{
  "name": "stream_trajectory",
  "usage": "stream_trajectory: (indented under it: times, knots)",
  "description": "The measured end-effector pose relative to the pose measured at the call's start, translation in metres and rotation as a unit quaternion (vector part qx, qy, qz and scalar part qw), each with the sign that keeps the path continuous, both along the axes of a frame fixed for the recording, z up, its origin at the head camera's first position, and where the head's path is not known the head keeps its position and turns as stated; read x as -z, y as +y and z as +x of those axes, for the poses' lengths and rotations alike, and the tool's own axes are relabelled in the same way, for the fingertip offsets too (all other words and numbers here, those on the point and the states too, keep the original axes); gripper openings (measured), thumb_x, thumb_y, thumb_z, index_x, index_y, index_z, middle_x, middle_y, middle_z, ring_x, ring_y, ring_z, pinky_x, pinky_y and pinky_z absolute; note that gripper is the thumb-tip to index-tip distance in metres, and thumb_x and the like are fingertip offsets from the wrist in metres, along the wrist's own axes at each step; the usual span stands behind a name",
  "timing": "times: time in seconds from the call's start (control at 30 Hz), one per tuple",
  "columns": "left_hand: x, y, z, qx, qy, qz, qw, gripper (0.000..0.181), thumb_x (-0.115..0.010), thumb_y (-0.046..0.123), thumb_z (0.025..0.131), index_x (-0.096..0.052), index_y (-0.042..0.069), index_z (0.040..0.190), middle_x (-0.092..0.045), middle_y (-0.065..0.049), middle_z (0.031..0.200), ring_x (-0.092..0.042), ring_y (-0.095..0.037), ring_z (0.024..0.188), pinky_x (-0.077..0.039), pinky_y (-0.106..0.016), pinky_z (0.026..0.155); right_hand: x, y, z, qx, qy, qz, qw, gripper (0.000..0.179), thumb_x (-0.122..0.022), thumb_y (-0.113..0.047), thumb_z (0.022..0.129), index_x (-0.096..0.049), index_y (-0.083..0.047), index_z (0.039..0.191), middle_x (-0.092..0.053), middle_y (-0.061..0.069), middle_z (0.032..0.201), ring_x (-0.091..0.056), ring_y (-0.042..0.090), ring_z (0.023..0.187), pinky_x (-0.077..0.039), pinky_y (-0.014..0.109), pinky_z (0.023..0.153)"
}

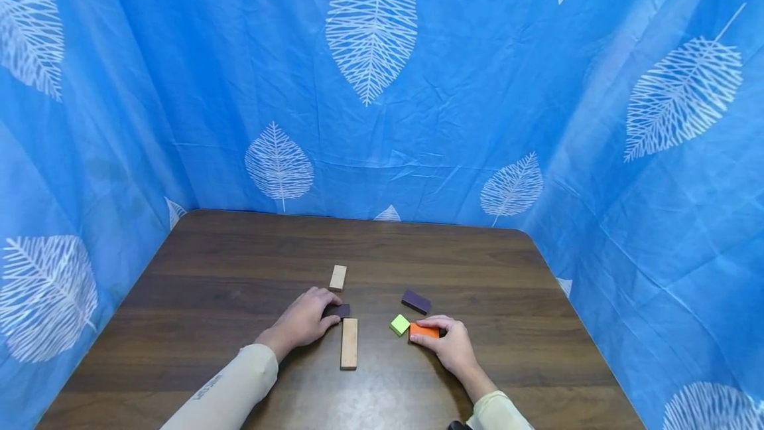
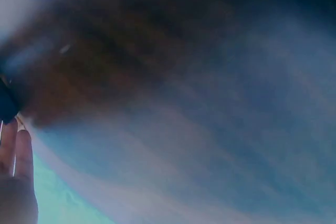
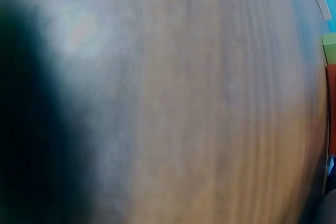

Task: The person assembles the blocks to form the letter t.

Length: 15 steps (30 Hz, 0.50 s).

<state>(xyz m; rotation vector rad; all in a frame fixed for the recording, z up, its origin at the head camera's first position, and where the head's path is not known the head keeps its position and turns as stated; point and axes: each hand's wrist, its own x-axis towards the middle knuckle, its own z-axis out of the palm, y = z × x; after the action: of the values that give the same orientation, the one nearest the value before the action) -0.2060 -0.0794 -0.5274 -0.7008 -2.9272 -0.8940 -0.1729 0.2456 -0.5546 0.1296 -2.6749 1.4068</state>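
Observation:
On the table's left half, my left hand [image 1: 306, 317] pinches a dark block [image 1: 341, 310] between thumb and fingers; part of the block is covered by them. Just in front of that block lies a long pale wooden block [image 1: 349, 344], and a shorter pale wooden block [image 1: 337, 277] lies behind it. To the right, my right hand [image 1: 449, 342] grips an orange block [image 1: 424, 332] from its right side. A small lime-green block [image 1: 400, 324] sits close to the orange one's left. Behind them a dark purple block [image 1: 416, 302] lies at a slant.
Everything lies on a dark brown wooden table [image 1: 251, 251] with rounded far corners. Blue curtains [image 1: 430, 118] with white leaf prints hang behind it and at both sides. The wrist views are mostly blurred; the right one catches the orange block [image 3: 332, 108] at its edge.

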Motion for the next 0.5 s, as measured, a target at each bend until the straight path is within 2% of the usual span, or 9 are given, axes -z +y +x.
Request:
stream_trajectory:
  times: [0.1, 0.2, 0.33, 0.5]
  knots:
    - [-0.002, 0.003, 0.000, -0.014, -0.011, 0.026, 0.9995, 0.032, -0.076, 0.018, 0.091, -0.068, 0.008, 0.120, -0.065, -0.005, 0.120, -0.054, -0.029, 0.119, -0.038, -0.051, 0.102, 0.000, 0.002, 0.001, -0.001, 0.000, 0.000, 1.0000, 0.026, -0.094, -0.023, 0.070, -0.082, -0.016, 0.093, -0.073, -0.006, 0.096, -0.066, 0.022, 0.102, -0.048, 0.035, 0.092]
    - [-0.004, 0.008, 0.001, -0.028, -0.027, 0.050, 0.9980, 0.038, -0.078, 0.026, 0.088, -0.068, 0.008, 0.121, -0.064, -0.006, 0.122, -0.052, -0.030, 0.120, -0.035, -0.053, 0.100, 0.000, 0.003, 0.001, 0.001, 0.002, -0.001, 1.0000, 0.026, -0.094, -0.020, 0.070, -0.082, -0.015, 0.092, -0.073, -0.006, 0.095, -0.066, 0.021, 0.101, -0.048, 0.035, 0.092]
    - [-0.002, 0.015, 0.003, -0.038, -0.047, 0.037, 0.9975, 0.050, -0.082, 0.040, 0.084, -0.070, 0.010, 0.121, -0.065, -0.006, 0.121, -0.052, -0.029, 0.116, -0.035, -0.051, 0.091, 0.002, 0.004, 0.001, 0.004, 0.000, 0.001, 1.0000, 0.026, -0.094, -0.020, 0.069, -0.082, -0.015, 0.091, -0.073, -0.006, 0.095, -0.066, 0.021, 0.101, -0.048, 0.034, 0.092]
    - [0.001, 0.020, 0.004, -0.041, -0.052, 0.024, 0.9975, 0.048, -0.084, 0.039, 0.082, -0.071, 0.011, 0.119, -0.064, -0.004, 0.120, -0.052, -0.028, 0.114, -0.034, -0.051, 0.089, 0.000, 0.003, 0.000, -0.005, 0.008, 0.005, 0.9999, 0.027, -0.094, -0.022, 0.069, -0.082, -0.015, 0.092, -0.073, -0.005, 0.095, -0.066, 0.022, 0.101, -0.048, 0.035, 0.091]
